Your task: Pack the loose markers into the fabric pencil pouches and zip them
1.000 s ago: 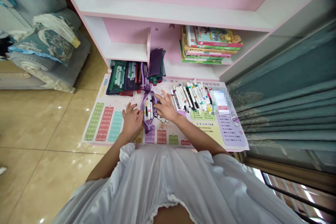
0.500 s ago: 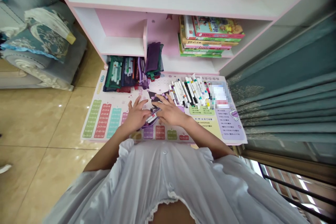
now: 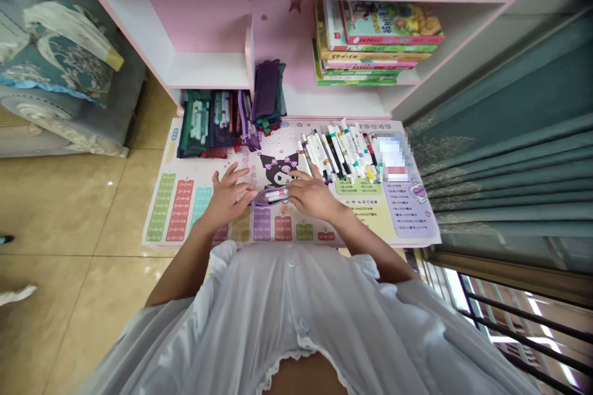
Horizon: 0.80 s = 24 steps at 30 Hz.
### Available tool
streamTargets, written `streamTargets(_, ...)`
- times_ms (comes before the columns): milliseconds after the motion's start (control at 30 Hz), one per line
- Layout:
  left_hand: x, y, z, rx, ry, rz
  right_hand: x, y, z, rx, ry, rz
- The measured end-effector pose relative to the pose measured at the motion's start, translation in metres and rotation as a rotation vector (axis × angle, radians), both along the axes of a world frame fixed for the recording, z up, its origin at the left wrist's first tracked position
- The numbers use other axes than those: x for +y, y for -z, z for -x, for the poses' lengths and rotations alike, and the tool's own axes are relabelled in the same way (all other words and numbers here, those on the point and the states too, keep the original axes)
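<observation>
A small purple pouch [image 3: 263, 200] lies on the printed desk mat in front of me, with white marker pens [image 3: 277, 195] inside it. My left hand [image 3: 230, 195] pinches the pouch's left end between thumb and index finger, its other fingers spread. At the opposite end, my right hand [image 3: 311, 195] grips the pouch, its fingers partly covering the pens' tips. Just beyond my right hand lies a row of loose marker pens [image 3: 340, 151], mostly white with coloured ends.
Filled mesh pouches [image 3: 197, 126] stand at the back left, beside a stack of dark pouches [image 3: 267, 92]. Books [image 3: 370, 62] are piled on the shelf. A clear case [image 3: 395, 157], partly blurred out, sits right of the loose pens. A curtain [image 3: 500, 154] hangs at the right.
My hands have moved apart, and the pouch now stretches between them, with its pens lying more level. The view has shifted slightly.
</observation>
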<state>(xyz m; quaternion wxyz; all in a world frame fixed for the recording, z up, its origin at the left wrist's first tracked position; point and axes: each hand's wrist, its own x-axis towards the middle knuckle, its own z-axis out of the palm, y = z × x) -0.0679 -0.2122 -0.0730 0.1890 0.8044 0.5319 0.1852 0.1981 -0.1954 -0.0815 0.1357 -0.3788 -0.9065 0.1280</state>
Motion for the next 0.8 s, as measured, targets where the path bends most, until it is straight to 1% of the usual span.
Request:
streamTargets(100,-0.005,0.006,0.011,-0.061,0.071,-0.007,0.003,-0.001,-0.007,0.015,0.029,0.019)
streamTargets(167,-0.007,0.012,0.013,-0.065,0.097,-0.037,0.005,-0.001,-0.009,0.020,0.038,0.032)
streamTargets(333,-0.001,0.027,0.007,-0.055,0.041,-0.154,0.008,-0.004,-0.003,0.014,0.046,0.048)
streamTargets(433,0.005,0.033,0.005,-0.059,0.029,-0.188,0.006,-0.005,0.008,-0.001,0.034,0.022)
streamTargets(533,0.008,0.034,0.004,-0.060,0.032,-0.198,0.004,-0.004,0.025,0.014,0.019,-0.039)
streamTargets(667,0.009,0.032,0.001,-0.057,0.036,-0.188,0.002,0.000,0.048,0.053,-0.006,-0.106)
streamTargets(800,0.007,0.030,0.000,-0.038,0.012,-0.174,0.003,0.002,0.062,0.061,-0.008,-0.144)
